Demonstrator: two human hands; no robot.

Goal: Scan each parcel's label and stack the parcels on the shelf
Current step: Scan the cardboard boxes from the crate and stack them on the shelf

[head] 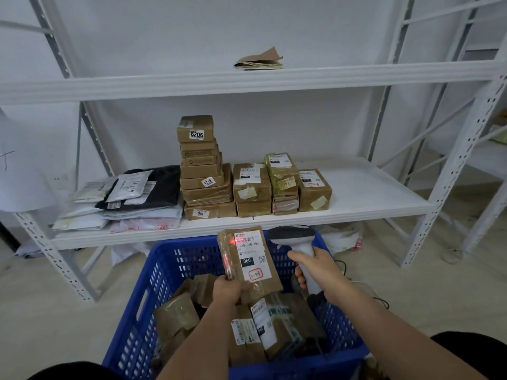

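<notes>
My left hand grips the lower end of a brown cardboard parcel, held upright above the blue basket, its white label facing me. A red scan line glows across the label's top left. My right hand holds a white and black barcode scanner, its head just right of the parcel's top. Several more brown parcels lie loose in the basket. On the middle shelf stand stacked brown boxes, with a tall pile at the left and lower piles beside it.
Flat poly mailers in black, white and grey lie piled on the shelf's left part. A folded brown paper rests on the upper shelf. White steel uprights frame the rack. A second rack stands at the far right. The scanner cable trails on the floor.
</notes>
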